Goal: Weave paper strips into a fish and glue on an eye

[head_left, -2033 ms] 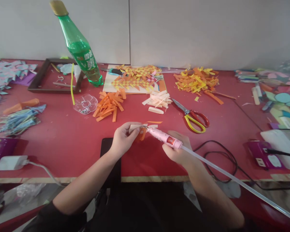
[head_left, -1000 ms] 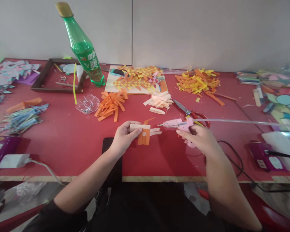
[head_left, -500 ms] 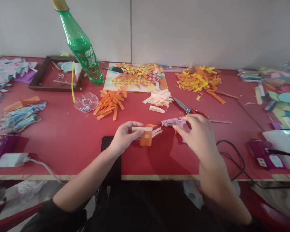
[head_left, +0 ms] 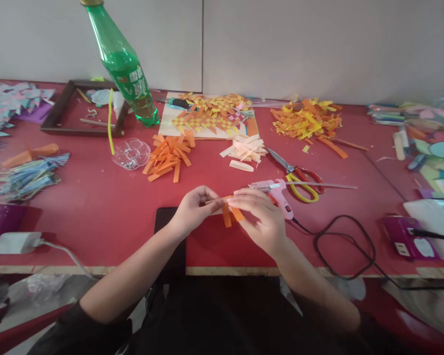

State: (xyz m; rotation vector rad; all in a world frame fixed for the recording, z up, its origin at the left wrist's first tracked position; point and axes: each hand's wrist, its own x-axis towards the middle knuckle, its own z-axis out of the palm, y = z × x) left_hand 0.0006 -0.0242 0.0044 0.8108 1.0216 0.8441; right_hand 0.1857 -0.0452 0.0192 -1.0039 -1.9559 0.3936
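My left hand (head_left: pixel 193 208) and my right hand (head_left: pixel 259 217) meet over the red table (head_left: pixel 96 207), both pinching a small woven piece of orange and cream paper strips (head_left: pixel 230 213). The orange strip ends hang below my fingers. A pink glue gun (head_left: pixel 276 190) with a clear glue stick lies on the table just behind my right hand, its black cord (head_left: pixel 340 246) looping to the right. Nothing else is in either hand.
Piles of orange strips (head_left: pixel 168 155) and cream strips (head_left: pixel 246 148), red-and-yellow scissors (head_left: pixel 299 175), a woven sheet (head_left: pixel 207 116), yellow-orange scraps (head_left: pixel 305 121), a green bottle (head_left: pixel 124 64), a wooden frame (head_left: pixel 77 106), a clear flower dish (head_left: pixel 130 153), purple power strips (head_left: pixel 407 236), a black phone (head_left: pixel 170 246).
My right hand has set the glue gun down by the scissors and come left to grip the woven piece together with my left hand.
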